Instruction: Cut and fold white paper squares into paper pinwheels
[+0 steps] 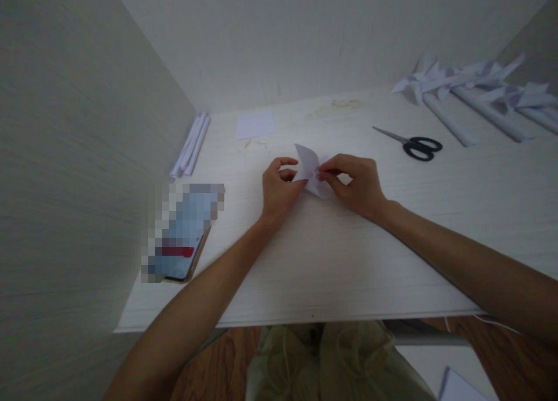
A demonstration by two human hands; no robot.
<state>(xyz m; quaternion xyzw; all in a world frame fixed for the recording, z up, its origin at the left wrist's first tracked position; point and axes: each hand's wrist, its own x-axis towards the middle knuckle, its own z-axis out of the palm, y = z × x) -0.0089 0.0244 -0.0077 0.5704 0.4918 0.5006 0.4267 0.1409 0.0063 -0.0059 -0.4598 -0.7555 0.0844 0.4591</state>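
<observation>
A small white paper pinwheel [308,164] with curled blades is between my two hands, just above the white table. My left hand [280,186] grips it from the left, thumb near its lower edge and fingers curved behind. At its middle, the thumb and forefinger of my right hand [358,183] are pinched together. Whether a tiny part sits in that pinch is too small to tell. Beyond my left hand lie a square white paper sheet [255,125] and several small pale sticks [248,144].
Black-handled scissors [421,147] lie to the right, blades pointing left. Several finished paper pinwheels [429,81] on rolled paper sticks [492,113] lie at the back right. White paper rolls [190,145] and a phone [187,232] are on the left. Walls bound the table [314,273] behind and left.
</observation>
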